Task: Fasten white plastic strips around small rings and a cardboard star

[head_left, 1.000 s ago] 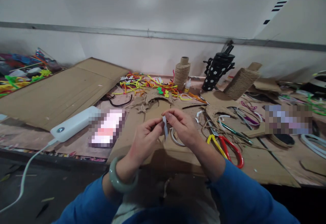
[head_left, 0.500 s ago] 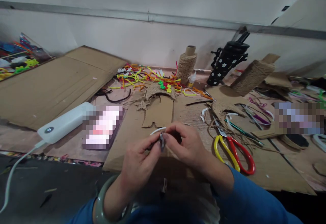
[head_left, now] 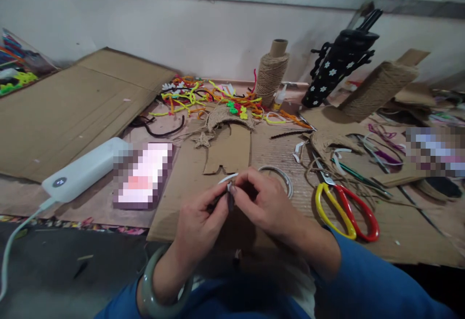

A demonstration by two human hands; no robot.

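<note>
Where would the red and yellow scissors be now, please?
In the head view, the scissors lie on the cardboard right of the right hand, their blades pointing toward the twine-wrapped crescent.

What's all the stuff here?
Flat cardboard sheets: several, brown, left, centre
Oblong corded device: one, white, left
Blurred rectangular screens: two, pinkish, left, far right
Fuzzy craft stems: many, multicoloured, back centre
Twine spools: two, brown, back
Small bottle: one, whitish, between spools
Flowered cylinder: one, black, between spools
Twine crescents: two, brown, centre, right
Twine star: one, brown, centre
Scissors: one, red and yellow handles, right
Round ring: one, whitish, centre
Tiny strip: one, pale, centre
Other scraps: uncounted, mixed, right
Bangle: one, greenish, left wrist
Sleeves: two, blue, bottom
Hands: two, bare, centre, pinching strip
</note>
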